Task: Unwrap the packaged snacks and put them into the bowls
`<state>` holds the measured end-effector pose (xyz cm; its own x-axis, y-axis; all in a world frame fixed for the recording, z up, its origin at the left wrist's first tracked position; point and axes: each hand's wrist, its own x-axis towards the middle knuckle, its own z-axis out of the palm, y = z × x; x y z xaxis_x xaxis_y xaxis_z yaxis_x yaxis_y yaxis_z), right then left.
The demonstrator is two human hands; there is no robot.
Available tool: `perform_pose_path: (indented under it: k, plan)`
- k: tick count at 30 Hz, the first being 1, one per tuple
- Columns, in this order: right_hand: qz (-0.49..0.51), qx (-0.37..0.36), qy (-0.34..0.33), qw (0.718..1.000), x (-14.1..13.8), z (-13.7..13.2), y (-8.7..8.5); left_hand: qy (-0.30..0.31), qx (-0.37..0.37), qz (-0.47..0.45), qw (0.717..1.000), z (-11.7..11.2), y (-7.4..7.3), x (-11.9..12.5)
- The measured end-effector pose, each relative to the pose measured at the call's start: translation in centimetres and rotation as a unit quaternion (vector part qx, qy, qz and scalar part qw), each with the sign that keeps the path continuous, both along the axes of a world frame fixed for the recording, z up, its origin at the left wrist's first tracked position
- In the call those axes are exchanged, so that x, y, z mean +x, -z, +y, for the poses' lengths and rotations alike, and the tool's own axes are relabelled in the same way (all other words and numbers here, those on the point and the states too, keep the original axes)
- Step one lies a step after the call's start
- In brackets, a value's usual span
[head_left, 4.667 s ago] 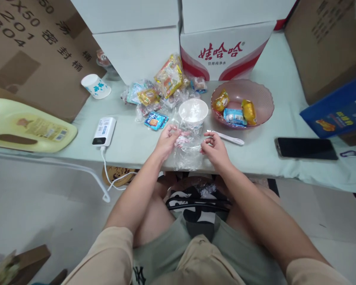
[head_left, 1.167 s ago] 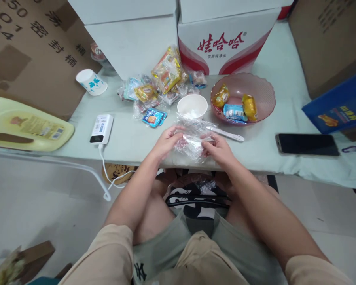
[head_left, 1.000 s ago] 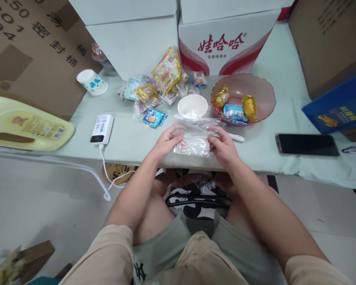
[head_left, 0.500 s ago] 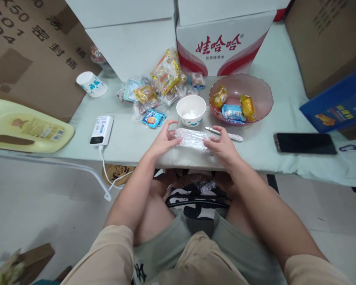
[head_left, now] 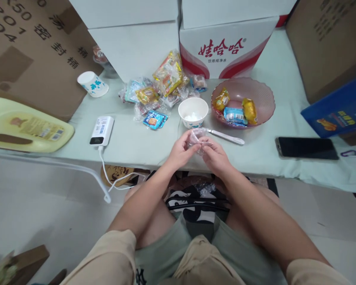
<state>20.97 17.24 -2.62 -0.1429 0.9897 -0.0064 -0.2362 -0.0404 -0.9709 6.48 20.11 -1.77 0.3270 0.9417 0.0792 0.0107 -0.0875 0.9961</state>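
Both my hands are pinched on a crumpled piece of clear plastic film (head_left: pixel 197 135) near the table's front edge. My left hand (head_left: pixel 182 150) grips it from the left. From the right, my right hand (head_left: pixel 216 156) holds it, fingertips close to the left thumb. Right behind them stands a white paper cup (head_left: pixel 193 111) with blue leaf marks and something whitish inside. A knife with a white handle (head_left: pixel 230 137) lies just to the right of the cup. The pink glass bowl (head_left: pixel 262 101) holds several wrapped snacks, yellow and blue.
Wrapped snacks (head_left: pixel 169 75) are heaped before white boxes (head_left: pixel 136 49). A paper cup (head_left: pixel 93 84) lies on its side at left, near a power bank (head_left: pixel 102 130) with a white cable. A yellow jug (head_left: pixel 38 130) is far left; a phone (head_left: pixel 307 148) lies right.
My hands have come together, and the film stretched between them is now bunched up small. The view has shifted slightly; the cup, knife and bowl keep their places.
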Motion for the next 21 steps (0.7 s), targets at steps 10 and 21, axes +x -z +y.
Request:
perform_pose_path:
  k: [10, 21]
  plan:
    - [-0.169, 0.022, 0.114, 0.979, 1.9, -1.4, -0.6, 0.040, -0.077, -0.072, 0.994, 1.2, 0.7, 0.0]
    - [-0.586, 0.190, 0.077, 0.784, -0.8, 10.9, -10.4, -0.033, -0.062, -0.035, 0.997, 4.9, 0.3, -1.0]
